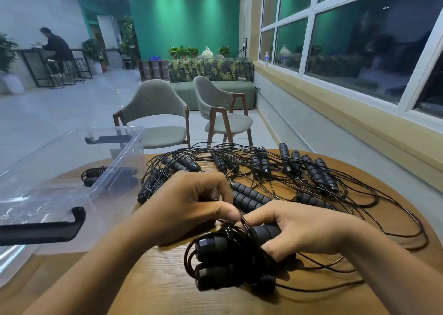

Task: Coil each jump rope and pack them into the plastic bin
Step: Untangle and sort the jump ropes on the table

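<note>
Near-edge coiled jump rope on wooden table: right hand grips its black foam handles, left hand pinches the cord. Loose ropes tangled farther back. Clear plastic bin left, another coiled rope visible through its wall.
</note>
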The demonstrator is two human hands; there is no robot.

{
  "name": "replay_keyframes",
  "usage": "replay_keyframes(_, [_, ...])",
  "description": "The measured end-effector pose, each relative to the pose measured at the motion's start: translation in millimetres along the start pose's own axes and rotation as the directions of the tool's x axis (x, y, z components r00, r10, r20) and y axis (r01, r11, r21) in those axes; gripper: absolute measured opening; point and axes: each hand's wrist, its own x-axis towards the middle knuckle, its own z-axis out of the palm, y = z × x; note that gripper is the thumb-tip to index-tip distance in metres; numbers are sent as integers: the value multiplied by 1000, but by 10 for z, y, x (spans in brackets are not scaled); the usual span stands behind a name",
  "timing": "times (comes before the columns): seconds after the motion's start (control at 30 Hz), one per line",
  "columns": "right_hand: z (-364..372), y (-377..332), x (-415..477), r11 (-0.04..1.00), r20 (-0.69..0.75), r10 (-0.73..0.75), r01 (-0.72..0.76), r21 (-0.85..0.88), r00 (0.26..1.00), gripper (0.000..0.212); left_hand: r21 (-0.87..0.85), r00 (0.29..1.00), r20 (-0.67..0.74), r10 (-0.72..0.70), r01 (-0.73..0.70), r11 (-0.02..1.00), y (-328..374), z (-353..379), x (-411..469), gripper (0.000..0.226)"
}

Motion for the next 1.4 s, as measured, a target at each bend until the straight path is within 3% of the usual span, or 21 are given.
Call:
replay_keyframes(0.17, [-2,34,-26,960,38,-153,139,243,988,26,-22,996,-71,-58,56,998,-66,19,35,24])
replay_keyframes(0.37, [-66,112,13,873,-71,-267,273,406,961,47,96,977,-96,-191,200,975,-263,208,56,6])
replay_keyframes(0.47, [-139,167,100,815,-148,-311,344,467,939,66,95,980,-114,-166,177,980,-220,326,62,39])
replay_keyframes(0.57, [-188,198,140,771,-221,-326,394,500,919,51,192,985,-141,-98,124,974,-123,391,60,36])
replay_keyframes(0.63, [-164,193,104,774,-288,-326,429,465,900,43,246,986,-140,-91,124,961,-79,413,69,28])
replay_keyframes(0.8, [-131,194,71,827,-394,-254,409,386,884,46,344,984,-109,-139,169,924,-127,439,65,23])
replay_keyframes(0.97, [-159,211,120,886,-594,-131,362,289,794,47,485,988,-67,-142,156,860,-117,445,38,20])
replay_keyframes(1.07, [-189,206,130,940,-671,-83,281,192,736,33,540,989,-62,-133,145,829,-85,429,29,21])
replay_keyframes(1.23, [-182,185,112,991,-732,-130,78,-105,669,7,554,994,-71,-78,104,826,-41,367,28,20])
replay_keyframes(1.4, [-160,220,118,903,-653,-159,-158,-399,740,6,558,998,-69,2,37,829,-21,227,40,31])
